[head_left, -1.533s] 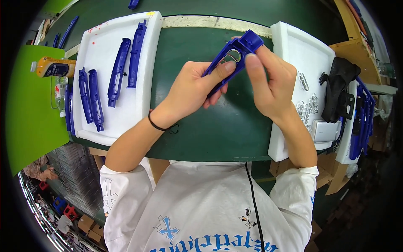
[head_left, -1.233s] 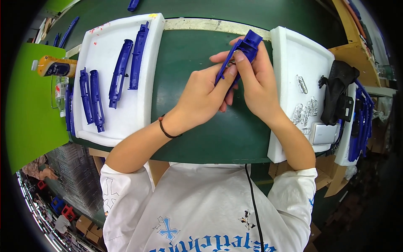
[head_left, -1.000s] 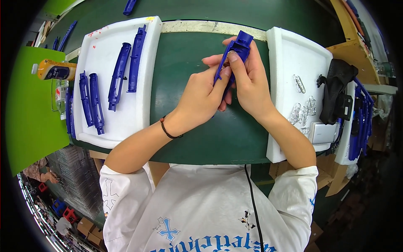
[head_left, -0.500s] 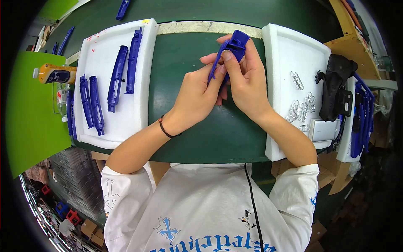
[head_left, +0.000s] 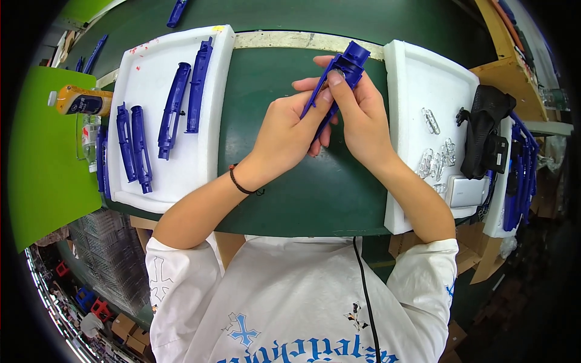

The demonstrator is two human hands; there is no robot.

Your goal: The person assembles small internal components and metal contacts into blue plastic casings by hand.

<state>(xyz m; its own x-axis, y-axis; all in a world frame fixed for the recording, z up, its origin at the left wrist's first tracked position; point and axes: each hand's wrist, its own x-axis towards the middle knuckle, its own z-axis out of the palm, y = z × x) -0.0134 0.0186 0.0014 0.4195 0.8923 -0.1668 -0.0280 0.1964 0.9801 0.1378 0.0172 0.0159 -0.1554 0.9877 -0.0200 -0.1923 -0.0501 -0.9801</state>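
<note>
Both of my hands hold a long blue plastic housing [head_left: 352,63] above the green tabletop, its wide end tilted up and to the right. My left hand [head_left: 281,130] is closed around the lower part, thumb along its side. With its thumb pressed into the open hollow near the wide end, my right hand [head_left: 363,124] grips the same housing from the right. Fingers hide much of its lower length, and I cannot tell whether a small piece sits under the right thumb. Similar blue housings [head_left: 198,88] lie in the white foam tray [head_left: 224,85] on the left.
A second foam tray [head_left: 396,139] on the right holds several clear plastic pieces [head_left: 431,121], a black pouch [head_left: 491,112] and a silver box [head_left: 465,191]. More blue housings [head_left: 524,175] stand beyond it. Bottles [head_left: 83,101] stand at far left.
The held housing's wide end has swung slightly right, and more of its hollow side shows. My right thumb has shifted a little right along it. Both hands keep hold.
</note>
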